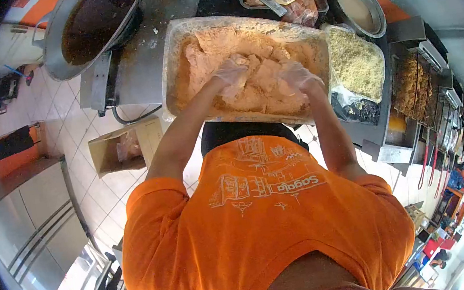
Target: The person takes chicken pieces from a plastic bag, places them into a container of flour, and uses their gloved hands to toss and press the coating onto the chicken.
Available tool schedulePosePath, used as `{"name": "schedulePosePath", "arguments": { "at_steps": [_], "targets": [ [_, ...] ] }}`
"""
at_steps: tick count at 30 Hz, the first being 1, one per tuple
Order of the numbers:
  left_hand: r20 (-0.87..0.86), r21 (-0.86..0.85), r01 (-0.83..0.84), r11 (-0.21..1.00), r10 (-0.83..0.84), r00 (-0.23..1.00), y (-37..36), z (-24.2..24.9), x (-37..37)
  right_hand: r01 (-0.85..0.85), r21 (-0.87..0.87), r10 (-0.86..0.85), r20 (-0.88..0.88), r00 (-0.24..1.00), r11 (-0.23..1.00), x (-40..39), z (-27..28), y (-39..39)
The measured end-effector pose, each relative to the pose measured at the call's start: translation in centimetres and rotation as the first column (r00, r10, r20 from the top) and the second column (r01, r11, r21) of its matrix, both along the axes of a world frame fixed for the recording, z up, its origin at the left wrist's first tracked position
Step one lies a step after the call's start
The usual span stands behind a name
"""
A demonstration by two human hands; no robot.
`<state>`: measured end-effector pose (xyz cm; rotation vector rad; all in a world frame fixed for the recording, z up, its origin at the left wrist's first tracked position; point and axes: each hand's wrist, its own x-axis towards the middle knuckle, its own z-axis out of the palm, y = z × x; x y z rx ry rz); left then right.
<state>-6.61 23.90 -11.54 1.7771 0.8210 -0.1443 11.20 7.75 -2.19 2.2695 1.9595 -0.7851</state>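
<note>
A large clear plastic tub holds orange-tinted flour with several flour-coated pieces in it, probably meat. Both of my hands wear thin clear plastic gloves and are inside the tub. My left hand curls around a coated piece left of the middle. On the other side, my right hand grips the right end of a coated piece, its fingertips partly buried in flour. The exact shape of the pieces is hard to make out under the coating.
A wide pan of dark oil stands at upper left. Packed raw meat, a metal bowl of pale liquid and a tray of pale crumbs lie right of the tub. A cardboard box sits on the tiled floor.
</note>
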Motion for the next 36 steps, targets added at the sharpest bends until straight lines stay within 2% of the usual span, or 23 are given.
{"name": "schedulePosePath", "arguments": {
  "at_steps": [1, 3, 4, 5, 6, 7, 8, 9, 10, 11, 12, 13, 14, 15, 17, 18, 19, 20, 23, 27, 30, 34, 36],
  "targets": [
    [0.101, -0.027, 0.036, 0.999, -0.033, 0.994, 0.7, -1.9, -0.8, -0.060, 0.089, 0.056, 0.040, 0.998, 0.994, 1.6, -0.5, -0.7],
    [0.291, -0.067, 0.115, 0.991, -0.091, 0.952, 0.8, -1.1, -1.7, -0.216, 0.278, 0.172, 0.176, 0.969, 0.936, 6.6, -7.1, -2.2],
    [0.217, -0.253, -0.083, 0.964, 0.141, 0.966, 0.1, 3.4, -2.0, -0.217, 0.279, 0.174, 0.172, 0.970, 0.935, 7.0, -7.1, -2.3],
    [0.105, -0.412, -0.281, 0.867, 0.352, 0.930, -0.2, 5.9, -2.2, 0.318, 0.273, -0.155, -0.487, 0.860, 0.908, 7.4, -6.7, -2.2],
    [0.103, -0.410, -0.281, 0.868, 0.350, 0.931, 0.4, 4.9, -2.3, 0.691, -0.065, -0.339, -0.902, 0.268, 0.720, 7.7, -6.4, -2.2],
    [0.226, -0.421, -0.251, 0.872, 0.369, 0.901, 1.3, 3.0, -2.4, 0.694, -0.067, -0.341, -0.902, 0.265, 0.716, 8.1, -6.0, -2.1],
    [0.345, -0.430, -0.218, 0.876, 0.383, 0.857, 2.0, 1.9, -2.6, 0.527, 0.188, -0.330, -0.596, 0.732, 0.829, 8.7, -5.7, -1.9],
    [0.343, -0.432, -0.213, 0.876, 0.378, 0.860, 2.5, 2.4, -2.8, 0.598, 0.191, -0.500, -0.388, 0.774, 0.778, 6.9, -2.2, -1.0],
    [0.324, -0.169, -0.296, 0.940, 0.337, 0.884, 3.1, 3.6, -3.0, 0.667, 0.177, -0.645, -0.170, 0.745, 0.724, 5.0, 1.4, -0.1],
    [0.311, -0.030, -0.324, 0.946, 0.317, 0.896, 3.8, 4.4, -3.4, 0.670, 0.171, -0.648, -0.170, 0.743, 0.723, 3.8, 2.3, -0.1],
    [0.288, 0.109, -0.348, 0.931, 0.305, 0.908, 4.6, 5.1, -3.7, 0.649, 0.259, -0.643, -0.122, 0.756, 0.715, 3.0, 2.7, 0.0],
    [0.095, 0.201, -0.317, 0.927, 0.304, 0.948, 5.8, 5.6, -4.1, 0.618, 0.346, -0.636, -0.074, 0.768, 0.706, 2.1, 2.9, 0.2],
    [-0.002, 0.246, -0.302, 0.921, 0.312, 0.950, 6.1, 6.8, -4.2, 0.558, 0.466, -0.646, 0.039, 0.762, 0.687, 0.7, 1.5, 0.3],
    [-0.101, 0.285, -0.278, 0.917, 0.317, 0.943, 6.2, 8.6, -4.2, 0.552, 0.467, -0.639, 0.037, 0.768, 0.691, -0.4, 0.1, 0.4],
    [0.102, 0.515, -0.413, 0.751, 0.425, 0.900, 5.2, 11.1, -4.6, 0.293, 0.332, -0.325, 0.047, 0.944, 0.897, -2.4, -1.8, 0.9],
    [0.002, 0.521, -0.273, 0.809, 0.319, 0.948, 6.4, 7.6, -5.5, 0.256, 0.330, -0.284, 0.039, 0.958, 0.909, -3.9, -1.8, 0.9],
    [-0.087, 0.514, -0.129, 0.848, 0.201, 0.976, 7.4, 4.1, -6.4, 0.210, 0.187, -0.219, 0.030, 0.975, 0.960, -6.0, -1.4, 0.8],
    [-0.114, 0.522, -0.091, 0.848, 0.175, 0.978, 7.5, 1.9, -7.5, 0.121, 0.044, -0.122, 0.016, 0.992, 0.992, -8.3, -1.3, 1.4],
    [0.017, 0.568, -0.271, 0.777, 0.318, 0.948, 6.0, 0.1, -7.1, -0.196, -0.136, 0.161, -0.232, 0.959, 0.971, -10.0, -6.8, 2.4],
    [0.197, 0.519, -0.577, 0.631, 0.569, 0.799, 5.5, 2.5, -7.5, -0.375, -0.204, 0.338, -0.194, 0.921, 0.904, -11.0, -9.4, 3.6],
    [0.127, 0.374, -0.721, 0.584, 0.738, 0.663, 2.4, 5.7, -7.7, -0.415, -0.194, 0.397, -0.124, 0.909, 0.889, -10.6, -10.3, 5.1],
    [0.379, 0.088, -0.952, 0.292, 0.874, 0.303, 1.8, 4.3, -7.7, -0.453, -0.170, 0.441, -0.105, 0.891, 0.875, -10.4, -12.2, 5.5],
    [0.359, -0.059, -0.977, 0.203, 0.918, 0.169, 0.4, 3.9, -7.0, -0.429, -0.194, 0.423, -0.074, 0.903, 0.882, -9.7, -11.9, 5.3]
  ]
}}
